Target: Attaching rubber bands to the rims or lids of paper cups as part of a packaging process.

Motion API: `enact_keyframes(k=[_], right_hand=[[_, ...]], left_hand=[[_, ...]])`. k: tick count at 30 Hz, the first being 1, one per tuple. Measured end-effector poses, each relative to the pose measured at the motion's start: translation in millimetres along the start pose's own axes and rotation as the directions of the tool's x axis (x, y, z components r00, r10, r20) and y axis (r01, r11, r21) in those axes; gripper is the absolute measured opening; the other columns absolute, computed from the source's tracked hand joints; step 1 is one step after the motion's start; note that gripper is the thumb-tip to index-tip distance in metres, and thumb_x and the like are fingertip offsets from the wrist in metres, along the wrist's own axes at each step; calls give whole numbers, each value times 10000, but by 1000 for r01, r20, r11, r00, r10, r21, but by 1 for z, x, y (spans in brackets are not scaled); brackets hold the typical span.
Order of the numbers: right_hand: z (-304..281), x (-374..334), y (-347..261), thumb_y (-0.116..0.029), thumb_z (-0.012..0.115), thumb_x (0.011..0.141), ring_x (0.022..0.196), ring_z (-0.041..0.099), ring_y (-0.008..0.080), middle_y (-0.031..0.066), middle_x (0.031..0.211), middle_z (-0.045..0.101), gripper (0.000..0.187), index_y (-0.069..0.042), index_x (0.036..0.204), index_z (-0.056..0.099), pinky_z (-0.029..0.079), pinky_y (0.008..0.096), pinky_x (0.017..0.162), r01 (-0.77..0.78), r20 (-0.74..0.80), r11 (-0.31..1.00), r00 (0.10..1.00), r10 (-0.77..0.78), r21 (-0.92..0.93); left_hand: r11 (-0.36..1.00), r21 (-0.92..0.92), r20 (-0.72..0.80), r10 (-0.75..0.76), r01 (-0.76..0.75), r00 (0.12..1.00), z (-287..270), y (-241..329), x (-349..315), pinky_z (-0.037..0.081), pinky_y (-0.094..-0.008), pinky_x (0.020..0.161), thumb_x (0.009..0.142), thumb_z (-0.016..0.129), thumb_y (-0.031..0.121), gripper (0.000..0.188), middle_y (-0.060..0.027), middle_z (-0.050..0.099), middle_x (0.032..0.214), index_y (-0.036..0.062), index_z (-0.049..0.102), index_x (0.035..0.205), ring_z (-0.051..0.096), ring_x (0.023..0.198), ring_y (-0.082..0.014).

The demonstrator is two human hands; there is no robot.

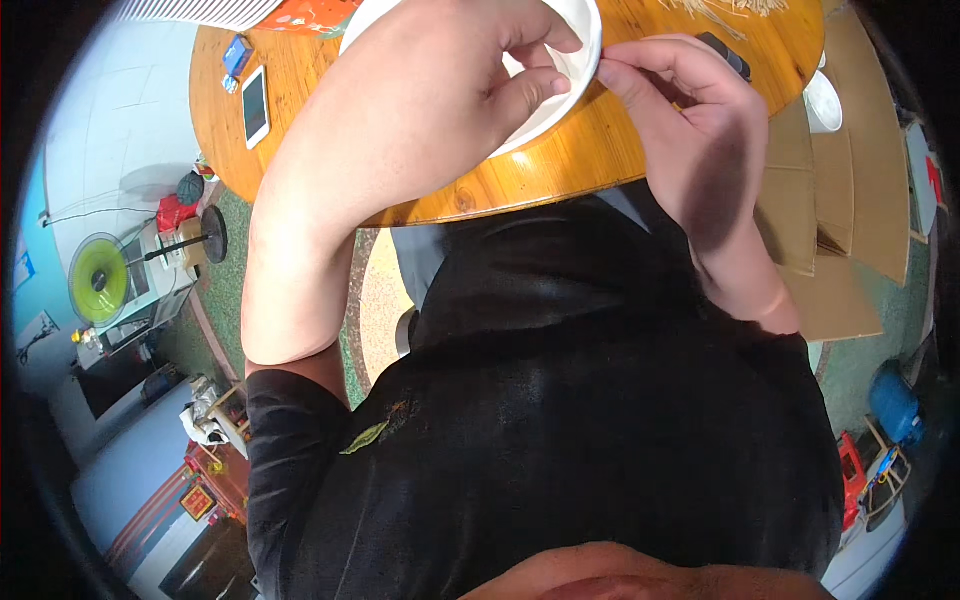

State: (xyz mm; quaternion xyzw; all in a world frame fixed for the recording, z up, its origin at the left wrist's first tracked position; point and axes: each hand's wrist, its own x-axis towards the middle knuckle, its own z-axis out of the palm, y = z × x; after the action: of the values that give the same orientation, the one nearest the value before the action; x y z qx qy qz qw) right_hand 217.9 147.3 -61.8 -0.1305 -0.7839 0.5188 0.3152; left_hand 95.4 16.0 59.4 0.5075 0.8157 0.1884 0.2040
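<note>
A white round bowl (590, 40) stands near the front of the wooden table, cut off by the top of the picture. My left hand (470, 70) reaches across it. Its thumb and curled forefinger are apart over the bowl's inside, and no object shows between them. At the bowl's right edge is my right hand (700, 110), thumb and forefinger pinched together right by the rim. Whatever lies between those fingertips is too small or hidden to make out.
On the round table (470, 195) are a white phone (256, 108), a small blue box (237, 56), a dark object (725, 55) and straw-like strands (735, 8). Cardboard (830, 290) and a white container (822, 103) are at the right. A fan (100, 278) stands left.
</note>
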Motion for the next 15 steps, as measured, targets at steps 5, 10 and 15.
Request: enact_keyframes(k=[5,10,15], right_hand=[[-4,2,11,3,739,927,852,674,101,57,943,709,101,63,1009,740,531,222,780,96,24,995,995,-96,7],[3,0,9,-12,735,938,856,689,110,62,939,716,105,65,1010,738,550,223,788,92,-31,995,995,-90,48],[-4,0,6,-18,707,965,847,696,113,70,949,727,112,55,1048,728,565,223,801,161,-23,986,987,-162,-43]], left_hand=[[968,-205,33,-139,143,990,4,7,6,553,-299,708,932,748,137,252,-122,725,869,-43,694,1101,692,760,-188],[907,-411,-57,-130,95,990,31,-15,11,559,-257,767,863,804,40,424,-83,695,978,-65,621,1231,669,874,-121],[853,-501,-53,-203,150,978,27,0,1,561,-259,785,808,744,-74,491,-80,688,1051,-45,600,1277,672,903,-131]])
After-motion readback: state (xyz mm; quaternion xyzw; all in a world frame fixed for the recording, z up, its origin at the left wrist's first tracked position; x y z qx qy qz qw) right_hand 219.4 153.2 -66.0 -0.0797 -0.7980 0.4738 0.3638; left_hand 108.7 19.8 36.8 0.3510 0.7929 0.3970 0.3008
